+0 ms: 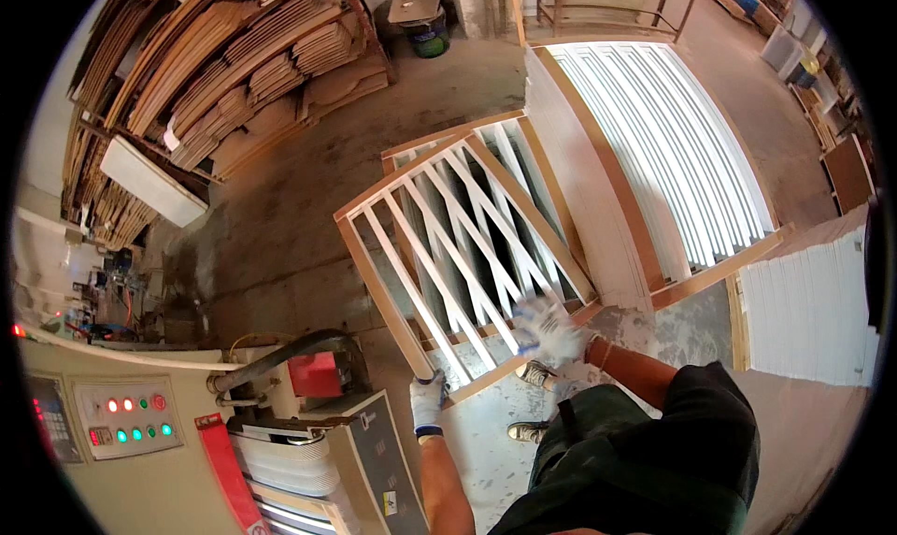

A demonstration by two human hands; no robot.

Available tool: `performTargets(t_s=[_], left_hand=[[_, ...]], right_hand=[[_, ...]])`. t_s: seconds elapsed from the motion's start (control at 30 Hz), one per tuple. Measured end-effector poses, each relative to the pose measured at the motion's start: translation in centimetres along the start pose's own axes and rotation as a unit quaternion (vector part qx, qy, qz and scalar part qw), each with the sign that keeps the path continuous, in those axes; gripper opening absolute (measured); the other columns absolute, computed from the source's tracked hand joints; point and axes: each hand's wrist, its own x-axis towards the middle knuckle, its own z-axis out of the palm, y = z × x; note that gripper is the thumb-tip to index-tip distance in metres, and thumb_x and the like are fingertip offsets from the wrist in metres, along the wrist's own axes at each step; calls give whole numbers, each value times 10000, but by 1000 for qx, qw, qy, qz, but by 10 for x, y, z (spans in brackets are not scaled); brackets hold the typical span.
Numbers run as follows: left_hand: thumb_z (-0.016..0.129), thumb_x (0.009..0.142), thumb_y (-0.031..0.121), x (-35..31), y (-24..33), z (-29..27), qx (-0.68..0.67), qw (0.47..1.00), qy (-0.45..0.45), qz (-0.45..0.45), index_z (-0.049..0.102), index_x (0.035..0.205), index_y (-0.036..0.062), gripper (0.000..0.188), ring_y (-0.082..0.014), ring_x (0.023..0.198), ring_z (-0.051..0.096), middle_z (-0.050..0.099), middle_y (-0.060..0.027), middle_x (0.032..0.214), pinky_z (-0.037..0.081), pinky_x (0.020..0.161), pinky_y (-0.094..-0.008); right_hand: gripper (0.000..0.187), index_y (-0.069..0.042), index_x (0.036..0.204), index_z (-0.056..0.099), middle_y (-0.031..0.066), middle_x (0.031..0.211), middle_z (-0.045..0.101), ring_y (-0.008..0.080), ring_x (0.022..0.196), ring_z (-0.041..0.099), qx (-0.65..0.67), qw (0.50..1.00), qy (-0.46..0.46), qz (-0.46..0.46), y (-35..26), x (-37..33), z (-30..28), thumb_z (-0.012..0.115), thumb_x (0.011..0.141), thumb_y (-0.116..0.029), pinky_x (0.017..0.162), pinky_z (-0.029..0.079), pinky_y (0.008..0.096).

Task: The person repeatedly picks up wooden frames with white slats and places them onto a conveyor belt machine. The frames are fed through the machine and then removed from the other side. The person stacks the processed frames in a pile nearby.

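Observation:
A rectangular frame with brown edges and white slats [381,297] lies at a slant in front of me, over another similar slatted frame [448,135] that shows beneath and behind it. My left hand [428,402], in a white work glove with a dark cuff, is closed on the frame's near left corner. My right hand [549,331], also gloved, is at the near right part of the frame, over its near edge. Motion blurs its fingers, so whether it grips or only touches the frame cannot be made out.
Right of the frame stands a tall stack of slatted frames [598,142]. Farther right is a white stack of panels [811,301]. A machine with a button panel [131,418] stands at near left. Racked boards [252,49] and a lidded bucket [425,32] are at the back.

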Motion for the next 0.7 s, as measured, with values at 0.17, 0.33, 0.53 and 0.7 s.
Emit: performTargets(t_s=[0.17,0.33,0.53,0.7], left_hand=[[810,837,233,-17,38,-24,33,999,7,17,677,1031,-70,383,-243,768,738,748,-162,845,568,694,-358],[795,834,276,-15,104,-103,94,994,5,-59,669,1024,-63,409,-304,754,746,734,-200,837,578,664,-396],[754,809,351,-119,150,-126,132,990,48,19,655,1039,-41,465,-380,843,725,713,-255,904,578,778,-436],[702,850,396,-173,127,-132,220,975,43,4,632,1103,-29,499,-415,1101,651,683,-281,1109,506,970,-455]], right_hand=[[837,-5,1467,410,260,1410,503,431,1319,467,197,926,121,299,71,18,29,749,830,-427,1090,379,530],[882,29,1347,531,271,1218,655,407,1148,635,268,902,32,336,71,34,73,886,672,-414,981,502,451],[443,90,1085,635,212,1002,719,318,859,691,458,837,119,274,25,5,32,811,755,-148,776,545,402],[283,54,1082,666,82,1009,689,177,819,663,748,607,57,262,34,-55,84,745,844,-78,732,539,314]])
